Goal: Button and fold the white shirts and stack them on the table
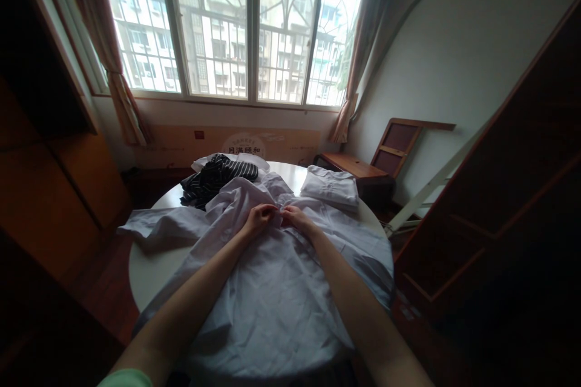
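A white shirt [272, 296] lies spread over the round table, its collar toward the window and one sleeve [163, 222] stretched out to the left. Near the collar, my left hand [261, 217] pinches the shirt's front edge. Just beside it, my right hand [296, 217] is closed on the same front, fingertips almost meeting the left ones. Whether a button sits between the fingers is too small to tell. The cloth is wrinkled below my hands and hangs over the near table edge.
A folded white shirt [330, 186] lies at the table's back right. A black striped garment [218, 178] is heaped at the back left. The white round table [145, 272] shows at its left rim. Beyond stand a wooden bench [347, 164] and a white ladder [431, 193].
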Demonstrator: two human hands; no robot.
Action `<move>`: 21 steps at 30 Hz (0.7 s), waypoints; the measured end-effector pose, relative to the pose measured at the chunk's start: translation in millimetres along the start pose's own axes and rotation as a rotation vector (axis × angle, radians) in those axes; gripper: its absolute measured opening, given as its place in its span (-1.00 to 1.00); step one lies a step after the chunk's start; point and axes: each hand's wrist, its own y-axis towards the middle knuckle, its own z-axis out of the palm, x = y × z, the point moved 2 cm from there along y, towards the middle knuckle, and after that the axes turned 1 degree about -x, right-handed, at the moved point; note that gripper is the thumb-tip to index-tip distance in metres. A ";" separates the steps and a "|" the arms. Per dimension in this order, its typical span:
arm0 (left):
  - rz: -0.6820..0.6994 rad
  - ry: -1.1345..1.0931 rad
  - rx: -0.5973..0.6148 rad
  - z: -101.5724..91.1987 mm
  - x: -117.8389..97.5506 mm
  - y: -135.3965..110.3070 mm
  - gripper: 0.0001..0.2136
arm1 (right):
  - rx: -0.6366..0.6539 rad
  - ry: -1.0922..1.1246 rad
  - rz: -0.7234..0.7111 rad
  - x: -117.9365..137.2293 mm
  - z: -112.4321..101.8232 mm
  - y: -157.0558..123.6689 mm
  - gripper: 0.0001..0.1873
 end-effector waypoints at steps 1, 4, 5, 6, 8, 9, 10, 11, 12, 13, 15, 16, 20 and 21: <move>-0.015 -0.013 0.000 0.0 0.1 0.0 -0.81 | -0.003 -0.007 0.001 0.5 0.2 0.1 -0.87; -0.040 -0.030 0.001 -0.5 -0.9 -0.3 -0.84 | -0.009 -0.029 -0.012 2.5 0.5 -0.4 -0.88; -0.041 -0.034 0.000 -0.7 -1.3 -0.4 -0.85 | -0.006 -0.036 -0.023 3.1 0.7 -0.8 -0.90; -0.041 -0.039 -0.003 -0.8 -1.5 -0.6 -0.86 | 0.000 -0.042 -0.037 3.5 0.9 -1.3 -0.92; -0.038 -0.055 -0.012 -0.8 -1.5 -0.9 -0.86 | 0.011 -0.036 -0.068 3.6 1.5 -2.1 -0.90; -0.038 -0.065 -0.017 -0.7 -1.3 -1.0 -0.86 | 0.014 -0.023 -0.078 3.0 1.6 -2.3 -0.87; -0.039 -0.076 -0.022 -0.6 -1.0 -1.2 -0.86 | 0.017 -0.006 -0.084 2.2 1.6 -2.4 -0.84; -0.041 -0.086 -0.023 -0.6 -0.7 -1.3 -0.86 | 0.023 0.014 -0.083 1.1 1.5 -2.3 -0.81; -0.044 -0.094 -0.025 -0.6 -0.6 -1.3 -0.86 | 0.032 0.035 -0.077 -0.1 1.2 -2.1 -0.79; -0.047 -0.098 -0.024 -0.7 -0.6 -1.3 -0.85 | 0.047 0.054 -0.068 -1.1 0.8 -1.9 -0.79; -0.055 -0.096 -0.019 -1.2 -1.1 -1.3 -0.85 | 0.081 0.082 -0.057 -2.3 -0.3 -1.8 -0.81; -0.059 -0.093 -0.015 -1.5 -1.5 -1.3 -0.84 | 0.092 0.091 -0.056 -2.4 -1.0 -2.0 -0.83; -0.074 -0.099 0.001 -2.0 -2.4 -1.4 -0.83 | 0.058 0.136 -0.067 -2.2 -4.1 -3.6 -0.89; -0.073 -0.100 0.004 -2.0 -2.4 -1.5 -0.83 | 0.039 0.153 -0.071 -2.4 -4.5 -3.8 -0.89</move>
